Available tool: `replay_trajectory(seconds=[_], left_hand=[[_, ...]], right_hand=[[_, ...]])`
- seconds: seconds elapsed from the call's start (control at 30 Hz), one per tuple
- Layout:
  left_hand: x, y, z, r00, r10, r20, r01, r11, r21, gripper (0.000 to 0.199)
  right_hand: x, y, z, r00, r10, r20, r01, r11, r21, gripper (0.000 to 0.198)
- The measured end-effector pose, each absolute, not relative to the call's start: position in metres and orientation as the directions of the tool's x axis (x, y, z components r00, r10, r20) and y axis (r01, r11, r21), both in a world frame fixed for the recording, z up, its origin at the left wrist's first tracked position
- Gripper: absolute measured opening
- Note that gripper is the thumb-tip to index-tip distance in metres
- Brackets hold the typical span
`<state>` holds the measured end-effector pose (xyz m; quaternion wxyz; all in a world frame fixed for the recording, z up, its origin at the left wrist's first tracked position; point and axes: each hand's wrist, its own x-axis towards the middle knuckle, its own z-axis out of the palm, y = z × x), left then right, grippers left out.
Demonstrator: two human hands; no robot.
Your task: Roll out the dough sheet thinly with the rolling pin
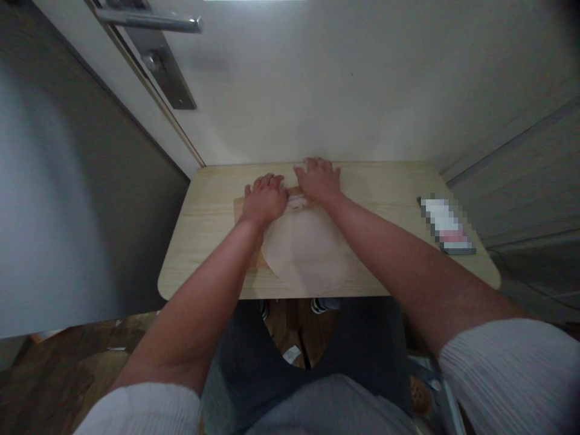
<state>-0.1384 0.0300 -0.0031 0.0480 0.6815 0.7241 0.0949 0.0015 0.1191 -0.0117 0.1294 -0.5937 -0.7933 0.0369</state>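
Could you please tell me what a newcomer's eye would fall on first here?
Probably the bare left hand and right hand, close together at the far end of a pale, rounded sheet on the wood-grained tabletop. Next might come the metal door handle at upper left and the pixelated object at right.

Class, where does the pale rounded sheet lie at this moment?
The pale rounded sheet lies centrally in the head view, on the table near its front edge, with the left hand and right hand by its far side.

Two hands (266, 200) (319, 181), one pale disc (308, 248), one table (385, 187), one handle (154, 20)
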Motion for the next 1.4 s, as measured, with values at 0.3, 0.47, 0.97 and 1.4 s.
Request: replay_trajectory(seconds=[0.3,0.47,0.97,1.4], left_hand=[[-0.132,0.018,-0.007,-0.084,0.992,0.089,0.983,0.068,0.170,0.052],[-0.118,-0.003,-0.003,-0.101,0.989,0.112,0.984,0.083,0.155,0.052],[-0.095,-0.043,-0.001,-0.132,0.980,0.148,0.980,0.107,0.165,0.060],[-0.109,-0.016,-0.001,-0.108,0.986,0.130,0.985,0.089,0.148,0.052]], right_hand=[[0.007,0.111,-0.013,-0.238,0.958,0.162,0.934,0.272,-0.234,0.061],[0.018,0.086,-0.008,-0.189,0.969,0.160,0.943,0.225,-0.246,0.057],[0.038,0.042,-0.007,-0.186,0.969,0.161,0.944,0.222,-0.243,0.050],[0.026,0.059,-0.002,-0.218,0.960,0.173,0.938,0.255,-0.234,0.054]])
